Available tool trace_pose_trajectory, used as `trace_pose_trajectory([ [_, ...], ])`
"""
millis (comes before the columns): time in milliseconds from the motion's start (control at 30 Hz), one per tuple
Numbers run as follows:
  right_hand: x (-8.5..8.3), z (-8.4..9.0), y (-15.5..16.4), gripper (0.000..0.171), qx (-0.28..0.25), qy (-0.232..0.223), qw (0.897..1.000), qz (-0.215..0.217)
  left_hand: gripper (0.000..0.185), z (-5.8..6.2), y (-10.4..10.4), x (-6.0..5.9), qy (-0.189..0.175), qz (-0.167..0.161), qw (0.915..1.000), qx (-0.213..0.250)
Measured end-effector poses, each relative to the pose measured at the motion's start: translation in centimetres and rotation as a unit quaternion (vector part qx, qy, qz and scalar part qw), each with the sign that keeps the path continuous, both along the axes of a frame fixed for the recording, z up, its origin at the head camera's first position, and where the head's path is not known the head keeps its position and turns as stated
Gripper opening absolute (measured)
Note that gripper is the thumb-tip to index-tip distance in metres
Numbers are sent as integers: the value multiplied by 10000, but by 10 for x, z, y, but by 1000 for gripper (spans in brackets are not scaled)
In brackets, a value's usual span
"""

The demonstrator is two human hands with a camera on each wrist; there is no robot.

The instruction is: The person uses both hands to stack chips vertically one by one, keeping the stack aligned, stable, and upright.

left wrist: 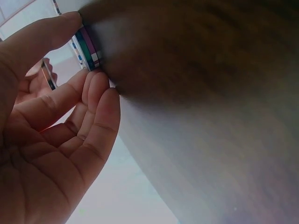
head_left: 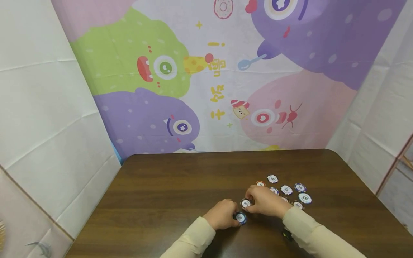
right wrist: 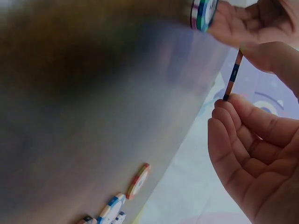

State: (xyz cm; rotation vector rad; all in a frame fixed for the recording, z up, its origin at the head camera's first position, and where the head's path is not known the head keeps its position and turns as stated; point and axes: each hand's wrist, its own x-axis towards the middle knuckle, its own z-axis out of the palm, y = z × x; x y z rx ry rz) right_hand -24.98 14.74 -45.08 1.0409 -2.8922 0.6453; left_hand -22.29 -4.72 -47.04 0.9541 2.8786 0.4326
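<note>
Brown table (head_left: 167,186): left hand (head_left: 222,214) gripping chip stack (head_left: 240,217), right hand (head_left: 265,200) pinching chip (head_left: 246,203).

Head camera looks down from afar; wrist cameras sit close, sharing the table (head_left: 180,186).

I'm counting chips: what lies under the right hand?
The right hand pinches one chip at its fingertips. Loose chips lie beside it; any beneath the palm or wrist are covered and cannot be counted.
</note>
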Motion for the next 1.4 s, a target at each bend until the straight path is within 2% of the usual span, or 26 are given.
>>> trace_pose_trajectory([
  [267,11,-7,-2,23,-95,-326,9992,226,23,2,0,1,-70,88,9999,18],
  [733,17,-15,-10,21,-143,-206,9987,448,22,2,0,0,-54,91,9999,-41],
  [1000,18,-16,-14,23,-147,-250,9981,540,24,1,-1,0,-328,140,9993,57],
  [1400,19,-20,-15,21,-88,-82,9979,641,24,2,0,0,-298,129,9995,-37],
])
